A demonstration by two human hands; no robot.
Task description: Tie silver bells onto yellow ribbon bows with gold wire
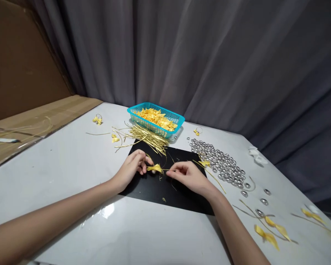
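Above a black mat (pixel 143 189), my left hand (pixel 132 165) is closed on one end of a small yellow ribbon bow (pixel 155 169). A thin gold cord (pixel 166 170) runs from the bow to the right, and my right hand (pixel 189 176) pinches it between thumb and fingertips. Something small and pale shows under the bow, too small to name. Beyond my hands lies a bundle of cut gold cords (pixel 147 137), overlapping the far edge of the mat. Short cord scraps (pixel 164 199) lie on the mat.
A turquoise basket (pixel 179 121) full of yellow bows stands at the back. Many silver beads (pixel 220 162) spread at the right. Bows with cords (pixel 267 237) lie at the near right, and a looped bow (pixel 97 119) at the far left. Cardboard (pixel 24 110) borders the left side.
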